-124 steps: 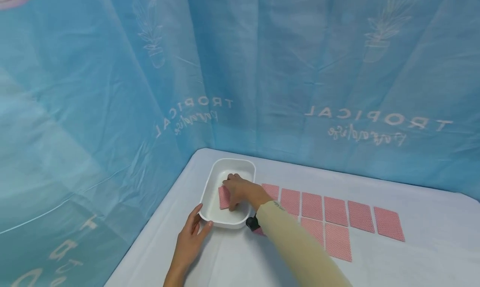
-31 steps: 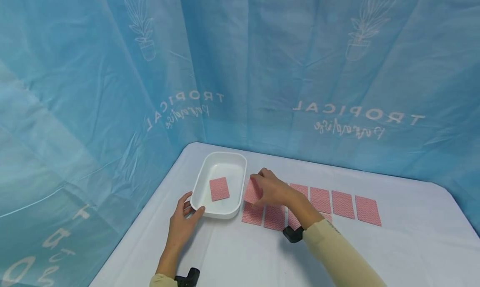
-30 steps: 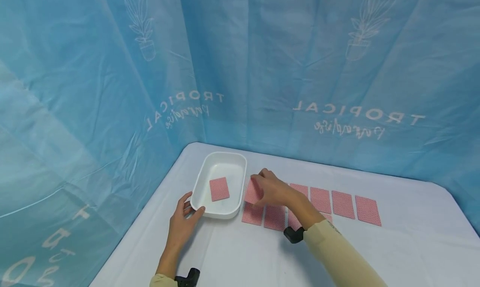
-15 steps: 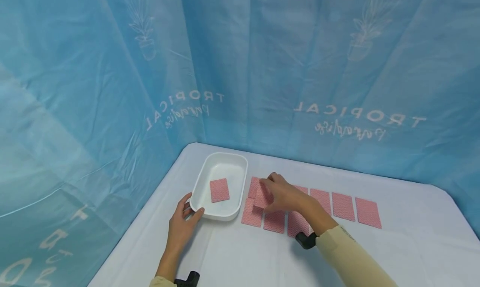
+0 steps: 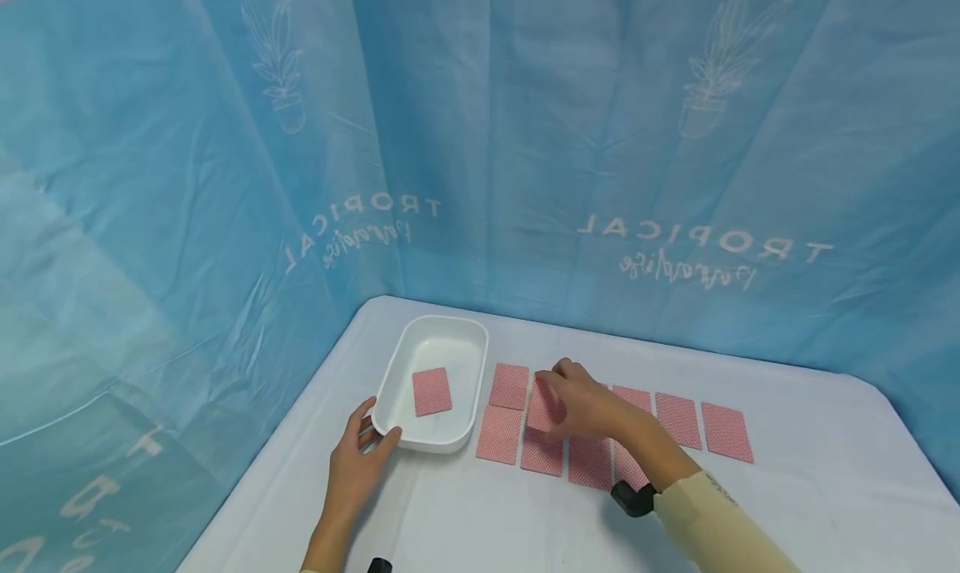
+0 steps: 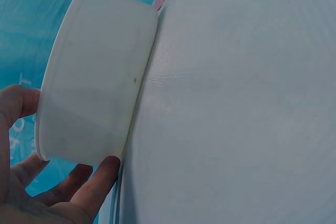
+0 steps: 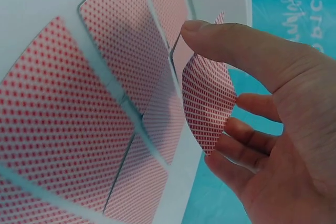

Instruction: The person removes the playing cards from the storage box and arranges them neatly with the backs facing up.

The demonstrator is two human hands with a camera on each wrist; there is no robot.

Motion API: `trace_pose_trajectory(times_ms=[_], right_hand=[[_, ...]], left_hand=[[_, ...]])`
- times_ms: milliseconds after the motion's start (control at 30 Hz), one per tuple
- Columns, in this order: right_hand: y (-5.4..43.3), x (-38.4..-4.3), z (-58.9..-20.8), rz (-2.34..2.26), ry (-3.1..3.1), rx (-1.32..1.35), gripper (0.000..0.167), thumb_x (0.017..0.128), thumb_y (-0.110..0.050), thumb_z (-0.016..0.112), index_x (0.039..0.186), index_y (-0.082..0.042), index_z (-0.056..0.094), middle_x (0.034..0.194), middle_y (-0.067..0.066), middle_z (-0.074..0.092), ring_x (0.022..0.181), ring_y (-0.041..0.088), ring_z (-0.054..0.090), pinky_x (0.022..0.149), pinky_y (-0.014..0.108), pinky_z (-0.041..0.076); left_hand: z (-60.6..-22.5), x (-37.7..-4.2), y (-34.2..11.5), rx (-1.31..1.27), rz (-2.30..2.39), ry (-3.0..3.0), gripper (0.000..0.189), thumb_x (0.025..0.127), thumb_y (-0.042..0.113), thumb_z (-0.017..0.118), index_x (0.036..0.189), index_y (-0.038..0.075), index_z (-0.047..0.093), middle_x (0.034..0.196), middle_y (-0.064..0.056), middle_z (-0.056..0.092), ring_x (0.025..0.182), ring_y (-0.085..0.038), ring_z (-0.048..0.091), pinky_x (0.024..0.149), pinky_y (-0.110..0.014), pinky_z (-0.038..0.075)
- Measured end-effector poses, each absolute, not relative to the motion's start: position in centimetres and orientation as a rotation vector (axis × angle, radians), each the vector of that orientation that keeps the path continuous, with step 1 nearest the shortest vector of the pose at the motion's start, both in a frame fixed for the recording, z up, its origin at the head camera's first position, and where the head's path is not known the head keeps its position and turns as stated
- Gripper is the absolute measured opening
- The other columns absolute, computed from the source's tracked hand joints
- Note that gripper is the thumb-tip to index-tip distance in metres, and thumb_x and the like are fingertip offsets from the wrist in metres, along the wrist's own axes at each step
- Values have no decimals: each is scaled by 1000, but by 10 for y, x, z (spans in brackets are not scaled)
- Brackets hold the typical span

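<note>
My left hand [image 5: 352, 465] grips the near left corner of a white rectangular tray [image 5: 431, 445]. In the left wrist view its fingertips press the outer wall of the tray [image 6: 94, 87]. One red-and-white patterned playing card [image 5: 432, 391] lies back side up inside. My right hand [image 5: 588, 402] pinches another playing card [image 5: 546, 400] over the second column of laid-out cards. Up close in the right wrist view, this card [image 7: 210, 103] bows between thumb and fingertips, raised off the cards beneath. My right hand partly hides the far row.
Several matching cards lie face down in two rows right of the tray, among them a near-row card [image 5: 500, 434] and a far-right card [image 5: 726, 431]. They stand on a white-covered table [image 5: 487, 523]. A blue printed curtain [image 5: 540, 181] hangs behind and left.
Earlier my right hand was inside the tray with a card, which now lies there. Since then it has moved right, recently carrying a card from the first column toward the second. My left hand stays put.
</note>
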State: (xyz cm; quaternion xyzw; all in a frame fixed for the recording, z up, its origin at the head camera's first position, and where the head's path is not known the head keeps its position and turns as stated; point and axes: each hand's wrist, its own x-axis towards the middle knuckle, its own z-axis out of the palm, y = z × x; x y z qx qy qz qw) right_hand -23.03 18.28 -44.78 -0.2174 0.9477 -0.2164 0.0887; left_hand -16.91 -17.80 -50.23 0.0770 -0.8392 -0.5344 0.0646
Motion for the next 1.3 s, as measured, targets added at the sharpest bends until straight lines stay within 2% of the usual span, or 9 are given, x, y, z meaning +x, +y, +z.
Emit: trace_pose_trajectory(times_ms=[200, 467, 633, 867, 1100, 1300], right_hand=[[195, -227, -456, -622, 2832, -667, 94, 66, -31, 89, 145, -11, 42, 115, 0, 39, 97, 13, 39, 69, 28, 47], [202, -227, -454, -639, 2805, -683, 94, 66, -32, 88, 145, -11, 41, 117, 2, 41, 98, 14, 39, 68, 30, 48], [208, -225, -452, -628, 2808, -634, 95, 65, -31, 90, 145, -11, 42, 115, 2, 41, 96, 15, 39, 68, 31, 46], [220, -219, -453, -634, 2807, -573, 92, 66, -32, 88, 144, -14, 43, 117, 0, 41, 97, 14, 40, 69, 31, 48], [229, -216, -453, -625, 2809, -574, 93, 66, -37, 88, 143, -12, 44, 117, 1, 41, 95, 14, 40, 64, 30, 47], [242, -220, -452, -622, 2811, -530, 94, 63, -34, 90, 143, -12, 45, 117, 1, 42, 99, 15, 41, 71, 31, 49]], left_hand=[[-500, -168, -177, 256, -1611, -2558, 68, 88, 37, 70, 146, 23, 37, 132, -12, 53, 116, -30, 57, 89, -46, 53], [-501, -174, -182, 297, -1613, -2560, 68, 88, 34, 71, 146, 26, 36, 131, -8, 53, 118, -26, 55, 92, -44, 52], [-501, -176, -180, 274, -1634, -2569, 69, 89, 37, 70, 147, 26, 35, 132, -8, 52, 119, -24, 54, 96, -42, 50], [-501, -172, -179, 301, -1603, -2608, 71, 88, 42, 69, 148, 27, 34, 132, -8, 52, 113, -22, 58, 91, -39, 52], [-499, -169, -182, 299, -1622, -2642, 70, 90, 45, 66, 148, 29, 32, 135, -8, 51, 111, -23, 59, 88, -41, 52], [-496, -173, -181, 294, -1636, -2646, 71, 90, 45, 65, 150, 28, 30, 135, -9, 50, 110, -24, 60, 87, -43, 53]])
